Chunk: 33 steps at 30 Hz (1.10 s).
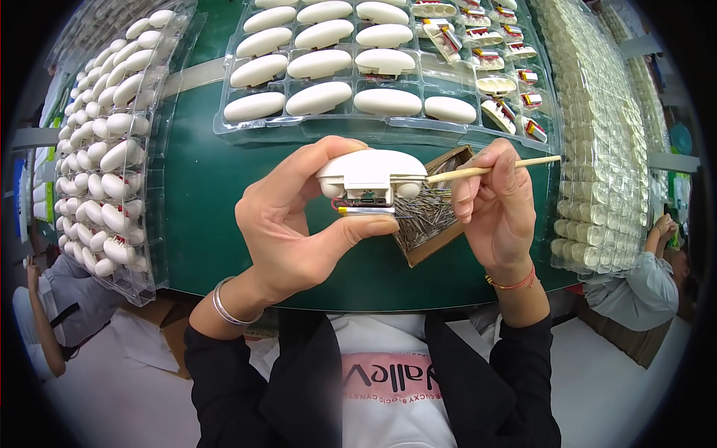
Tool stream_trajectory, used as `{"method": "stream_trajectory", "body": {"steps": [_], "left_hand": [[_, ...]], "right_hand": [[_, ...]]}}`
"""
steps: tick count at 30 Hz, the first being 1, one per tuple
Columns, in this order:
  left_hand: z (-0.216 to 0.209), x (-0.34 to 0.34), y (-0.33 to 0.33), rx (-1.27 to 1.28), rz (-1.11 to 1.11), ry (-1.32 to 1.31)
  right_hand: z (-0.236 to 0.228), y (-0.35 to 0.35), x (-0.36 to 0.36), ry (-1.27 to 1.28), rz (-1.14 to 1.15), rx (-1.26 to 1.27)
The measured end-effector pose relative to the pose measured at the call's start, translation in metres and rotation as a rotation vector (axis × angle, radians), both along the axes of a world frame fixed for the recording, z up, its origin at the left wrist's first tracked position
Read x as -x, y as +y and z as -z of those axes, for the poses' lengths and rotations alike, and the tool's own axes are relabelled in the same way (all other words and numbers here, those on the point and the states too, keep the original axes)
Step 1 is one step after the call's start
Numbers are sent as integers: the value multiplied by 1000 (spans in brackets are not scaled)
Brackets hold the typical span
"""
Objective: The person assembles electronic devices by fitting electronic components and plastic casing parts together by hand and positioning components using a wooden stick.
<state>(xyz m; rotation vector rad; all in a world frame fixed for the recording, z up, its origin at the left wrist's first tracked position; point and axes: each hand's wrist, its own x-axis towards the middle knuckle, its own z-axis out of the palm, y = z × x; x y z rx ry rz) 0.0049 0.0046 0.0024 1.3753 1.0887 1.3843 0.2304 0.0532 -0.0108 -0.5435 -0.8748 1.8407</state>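
Observation:
My left hand [287, 216] is closed around a white oval plastic device [373, 166], thumb below and fingers behind its top. Its open underside faces me and shows a small circuit board with a port and a silvery battery-like part [367, 211] with a yellow end. In my right hand [497, 198] a thin wooden stick [467, 173] is pinched, lying nearly level. The stick's left tip meets the right edge of the device's shell seam. Under and behind both hands sits an open cardboard box [429, 250] full of thin metal pins [427, 216].
A clear tray [246, 128] of white oval shells [319, 98] and opened units with red and yellow parts [499, 116] lies ahead. Stacked trays of white units [116, 153] rise at left, stacked clear trays [597, 164] at right. Other people [635, 291] sit at both sides of the green table [202, 224].

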Motion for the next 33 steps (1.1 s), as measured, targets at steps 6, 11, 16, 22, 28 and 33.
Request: {"method": "stream_trajectory", "body": {"steps": [6, 11, 16, 22, 28, 33], "left_hand": [[1, 2, 0, 1, 29, 40], [3, 0, 2, -22, 7, -15], [3, 0, 3, -5, 19, -26], [6, 0, 4, 55, 29, -34], [7, -5, 1, 34, 32, 26], [4, -5, 1, -9, 13, 105]], "right_hand": [[3, 0, -2, -23, 10, -39], [3, 0, -2, -38, 11, -82], [7, 2, -2, -55, 76, -238], [7, -2, -1, -205, 213, -519], [8, -11, 8, -301, 224, -569], [8, -14, 9, -283, 240, -565]]}}
